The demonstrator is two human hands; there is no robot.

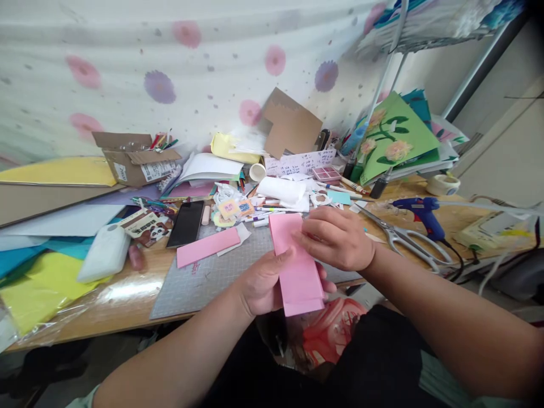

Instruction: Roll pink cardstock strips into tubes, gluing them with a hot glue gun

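Note:
A long stack of folded pink paper (297, 277) is held above the front edge of the grey cutting mat (182, 292). My left hand (266, 283) grips it from the left, with the thumb on top and the fingers behind. Curled over the upper right part of the paper, my right hand (338, 238) has its fingertips pressed to it; its thumb is hidden. On the mat to the left lies another pink paper strip (208, 247), partly over a white scrap.
Large scissors (395, 235) and a blue glue gun (419, 212) lie to the right. A black phone (186, 224) and a white bottle-like item (105, 252) are at left. Pens and paper scraps crowd the back, near a cardboard box (138, 164).

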